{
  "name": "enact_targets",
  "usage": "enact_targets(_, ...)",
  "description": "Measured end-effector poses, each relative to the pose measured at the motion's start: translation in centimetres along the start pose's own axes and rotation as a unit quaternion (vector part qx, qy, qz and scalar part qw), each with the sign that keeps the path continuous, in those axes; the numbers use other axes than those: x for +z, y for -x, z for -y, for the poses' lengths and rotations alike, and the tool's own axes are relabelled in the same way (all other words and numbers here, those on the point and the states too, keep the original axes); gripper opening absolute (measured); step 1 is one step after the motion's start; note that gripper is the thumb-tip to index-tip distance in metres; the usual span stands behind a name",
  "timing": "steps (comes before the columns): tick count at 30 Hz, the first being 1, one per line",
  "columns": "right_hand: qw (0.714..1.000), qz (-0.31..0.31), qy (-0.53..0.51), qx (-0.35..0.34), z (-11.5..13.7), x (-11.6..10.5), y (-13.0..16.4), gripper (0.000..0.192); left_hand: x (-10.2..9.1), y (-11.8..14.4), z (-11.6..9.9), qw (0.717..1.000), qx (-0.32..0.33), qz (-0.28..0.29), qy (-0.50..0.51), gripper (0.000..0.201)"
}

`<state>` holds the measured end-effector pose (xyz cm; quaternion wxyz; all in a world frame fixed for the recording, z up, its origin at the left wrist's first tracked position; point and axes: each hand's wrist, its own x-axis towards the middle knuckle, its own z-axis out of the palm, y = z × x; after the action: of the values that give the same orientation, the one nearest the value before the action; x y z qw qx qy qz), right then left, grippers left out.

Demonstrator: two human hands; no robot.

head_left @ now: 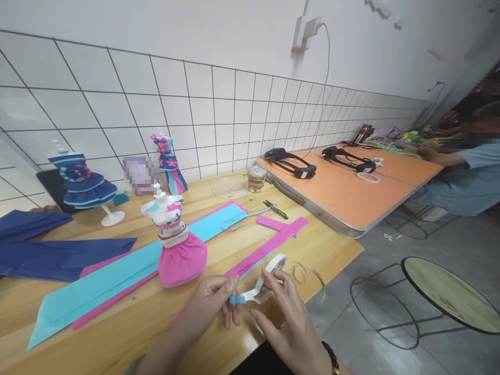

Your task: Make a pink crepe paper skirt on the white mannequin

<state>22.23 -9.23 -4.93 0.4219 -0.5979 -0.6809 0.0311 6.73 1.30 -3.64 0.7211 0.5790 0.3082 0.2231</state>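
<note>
My left hand [213, 304] pinches a small turquoise paper piece [237, 299] stuck to the free end of a white tape strip [252, 294]. My right hand [289, 323] holds the roll of white double-sided tape [275, 263] on its fingers, just above the wooden table's front edge. Just left of my hands stands a small mannequin in a pink paper skirt [177, 250]. Beside it lie long turquoise paper [117, 273] and a pink paper strip [269, 245].
Two more dressed mannequins [82, 182] [169, 161] stand by the tiled wall, with dark blue paper [58, 255] at left. Scissors [275, 208] and a glass jar [257, 178] sit further back. An orange table [351, 192] holds headsets; another person sits far right. A round stool [449, 294] stands on the floor.
</note>
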Motion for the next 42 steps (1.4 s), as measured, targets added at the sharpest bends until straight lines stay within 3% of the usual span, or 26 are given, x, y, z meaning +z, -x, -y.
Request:
enact_targets(9,1.000,-0.015,-0.006,0.009,-1.1,1.1,0.0,0.045,-0.1,0.2,0.2,0.998,-0.041,0.026,0.026,0.050)
enact_targets(23,0.999,-0.048,0.022,-0.012,-1.8,0.3,-1.0,0.046,-0.2,0.4,0.1,0.993,-0.047,0.057,0.095,0.030)
enact_targets(31,0.995,-0.058,0.049,-0.067,-1.7,-0.1,-1.3,0.050,-0.2,0.3,0.2,0.993,-0.074,0.064,0.067,0.031)
enact_targets(37,0.994,-0.061,0.063,-0.063,-2.3,-0.4,-1.6,0.049,-0.6,0.5,0.3,0.986,-0.096,0.107,0.085,0.030)
enact_targets(42,0.993,-0.051,0.083,-0.072,-2.7,-0.7,-1.8,0.047,-0.5,0.8,0.1,0.986,-0.124,0.094,0.052,0.028)
